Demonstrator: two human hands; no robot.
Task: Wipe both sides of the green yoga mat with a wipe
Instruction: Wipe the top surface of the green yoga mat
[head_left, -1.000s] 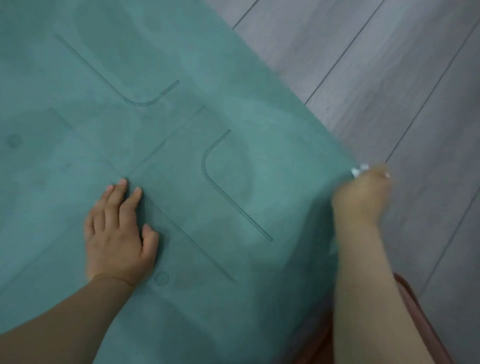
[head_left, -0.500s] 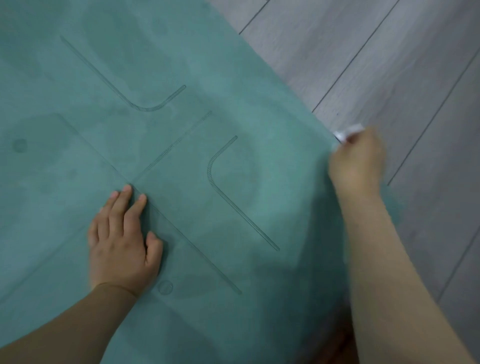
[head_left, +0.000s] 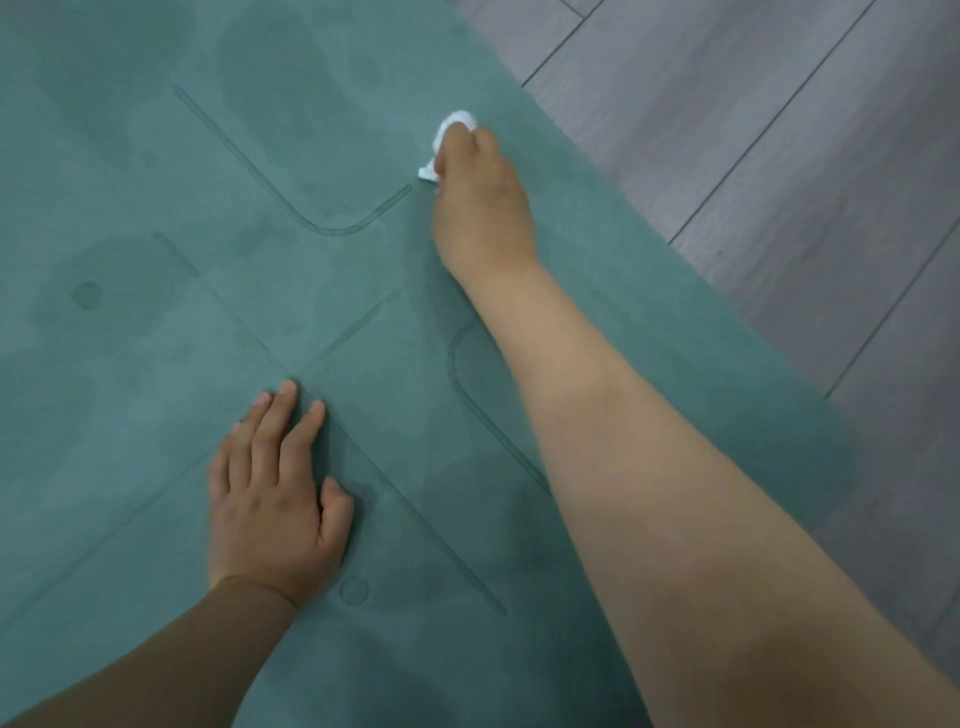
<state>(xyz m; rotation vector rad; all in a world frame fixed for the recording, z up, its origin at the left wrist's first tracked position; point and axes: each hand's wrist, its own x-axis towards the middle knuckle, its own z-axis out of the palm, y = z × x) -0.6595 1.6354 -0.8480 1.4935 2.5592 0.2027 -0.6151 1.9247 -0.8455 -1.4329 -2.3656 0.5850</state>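
The right hand (head_left: 480, 208), gripping the wipe (head_left: 451, 136), had swept from the mat (head_left: 156, 156) edge inward; left hand (head_left: 272, 499) stayed flat, fingers straight, bracing. This side's wiping continued.

Matt, suede-like green yoga mat (head_left: 156, 467) with embossed lines and darker damp patches; crumpled white papery wipe (head_left: 451, 130); grey wood-grain plank floor (head_left: 753, 130), faint sheen.

Right hand (head_left: 480, 208) with wipe (head_left: 451, 137) on green mat (head_left: 156, 156), left hand (head_left: 275, 499) flat.
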